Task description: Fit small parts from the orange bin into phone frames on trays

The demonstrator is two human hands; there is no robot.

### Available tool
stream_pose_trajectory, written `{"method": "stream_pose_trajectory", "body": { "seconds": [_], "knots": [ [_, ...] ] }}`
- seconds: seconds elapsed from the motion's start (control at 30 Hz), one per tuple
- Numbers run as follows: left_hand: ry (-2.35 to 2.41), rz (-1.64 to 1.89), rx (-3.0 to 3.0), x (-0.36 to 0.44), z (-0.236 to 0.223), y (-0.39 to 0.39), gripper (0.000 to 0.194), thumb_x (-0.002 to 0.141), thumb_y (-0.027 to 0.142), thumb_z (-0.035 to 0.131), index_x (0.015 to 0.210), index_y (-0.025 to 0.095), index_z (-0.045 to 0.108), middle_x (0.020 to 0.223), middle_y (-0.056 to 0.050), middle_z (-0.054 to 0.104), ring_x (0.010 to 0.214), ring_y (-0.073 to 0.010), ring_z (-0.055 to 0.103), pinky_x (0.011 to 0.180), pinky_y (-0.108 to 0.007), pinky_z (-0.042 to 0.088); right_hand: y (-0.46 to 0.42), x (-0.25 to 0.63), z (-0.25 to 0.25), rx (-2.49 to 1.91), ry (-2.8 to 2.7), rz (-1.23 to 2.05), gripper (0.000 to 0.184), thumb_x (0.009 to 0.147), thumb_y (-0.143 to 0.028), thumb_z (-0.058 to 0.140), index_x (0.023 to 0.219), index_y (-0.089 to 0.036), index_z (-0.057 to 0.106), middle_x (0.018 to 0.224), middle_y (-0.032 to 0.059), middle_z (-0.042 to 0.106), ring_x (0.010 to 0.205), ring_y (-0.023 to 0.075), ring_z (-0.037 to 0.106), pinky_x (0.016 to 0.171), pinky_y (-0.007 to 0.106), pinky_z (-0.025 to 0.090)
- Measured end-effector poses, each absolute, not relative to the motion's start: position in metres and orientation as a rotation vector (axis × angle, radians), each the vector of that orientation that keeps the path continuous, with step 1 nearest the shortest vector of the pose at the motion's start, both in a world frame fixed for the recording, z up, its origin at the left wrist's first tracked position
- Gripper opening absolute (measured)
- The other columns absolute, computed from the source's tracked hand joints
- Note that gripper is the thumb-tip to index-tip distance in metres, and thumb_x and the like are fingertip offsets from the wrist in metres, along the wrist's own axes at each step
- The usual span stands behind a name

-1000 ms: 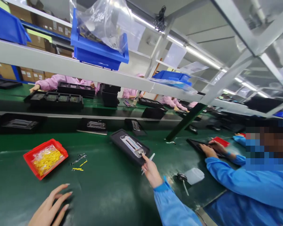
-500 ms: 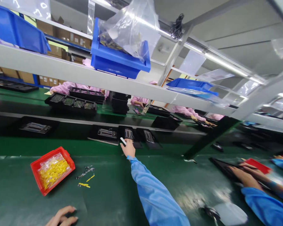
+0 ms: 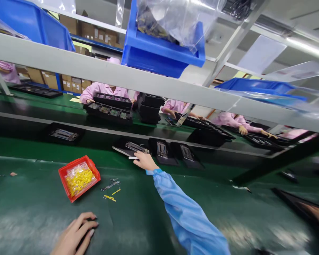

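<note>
My right hand (image 3: pixel 144 160) reaches to the far edge of the green mat, gripping a thin white plastic stick (image 3: pixel 132 158) that points left. The hand is just in front of a black tray (image 3: pixel 127 148) holding a metal part, and seems to touch its near edge. My left hand (image 3: pixel 75 233) lies on the green mat at the bottom of the view, holding nothing, its fingers slightly curled. Nearest it are small loose yellow pieces (image 3: pixel 110 196), metal bits (image 3: pixel 110 185) and a red tray (image 3: pixel 78 179) with a plastic bag of yellow parts.
Several black trays (image 3: pixel 161 150) with metal parts line the belt ahead. Co-workers in pink gowns (image 3: pixel 103 92) work at the far side. A grey shelf (image 3: pixel 95 72) with blue bins (image 3: pixel 159 53) crosses overhead, and a dark strut (image 3: pixel 281 159) stands at right.
The view has swung left, so everything sits further right. My right hand has moved from above the mat to its far edge, still gripping the stick. The blue-sleeved co-worker has mostly left the view.
</note>
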State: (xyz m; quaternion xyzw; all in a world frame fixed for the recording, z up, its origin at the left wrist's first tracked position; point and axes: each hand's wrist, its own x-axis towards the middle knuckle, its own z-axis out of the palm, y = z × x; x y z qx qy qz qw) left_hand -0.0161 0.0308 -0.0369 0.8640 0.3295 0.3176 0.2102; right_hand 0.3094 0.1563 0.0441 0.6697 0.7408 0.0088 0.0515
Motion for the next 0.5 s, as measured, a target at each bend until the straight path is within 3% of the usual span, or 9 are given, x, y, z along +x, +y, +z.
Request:
{"method": "stream_pose_trajectory", "body": {
  "seconds": [0.23,0.33,0.4,0.5],
  "knots": [
    [0.945,0.891,2.347,0.002,-0.023,0.044,0.024,0.092,0.024,0.037,0.093,0.022,0.061,0.097,-0.006,0.064,0.088,-0.0145,0.066,0.080,-0.018,0.052,0.034,0.296,0.056,1.919,2.376,0.061,0.006,0.077,-0.017,0.053,0.078,-0.019,0.058,0.085,0.0023,0.063,0.070,0.0150,0.061,0.057,0.024,0.034],
    [1.009,0.665,2.391,0.028,-0.002,0.064,0.027,0.089,0.016,0.031,0.089,0.018,0.058,0.095,-0.008,0.061,0.089,-0.0159,0.063,0.084,-0.023,0.050,-0.031,0.294,0.046,1.858,2.575,0.188,0.009,0.072,-0.012,0.051,0.070,-0.021,0.051,0.074,-0.0003,0.060,0.058,0.0134,0.057,0.052,0.024,0.031],
    [1.163,0.323,2.378,0.048,0.009,0.080,0.023,0.087,0.012,0.036,0.090,0.017,0.058,0.098,-0.008,0.058,0.092,-0.0162,0.061,0.088,-0.024,0.047,-0.072,0.296,0.032,1.882,2.660,0.285,0.013,0.069,-0.010,0.051,0.070,-0.023,0.049,0.073,-0.0004,0.060,0.055,0.0139,0.057,0.051,0.025,0.032],
    [1.234,0.193,2.346,0.072,0.012,0.099,0.012,0.079,0.012,0.052,0.089,0.016,0.058,0.097,-0.007,0.055,0.087,-0.0187,0.062,0.084,-0.027,0.048,-0.124,0.301,0.000,1.873,2.723,0.363,0.020,0.067,-0.006,0.050,0.075,-0.024,0.050,0.073,0.0002,0.064,0.052,0.0152,0.059,0.048,0.026,0.034]
  ]
}}
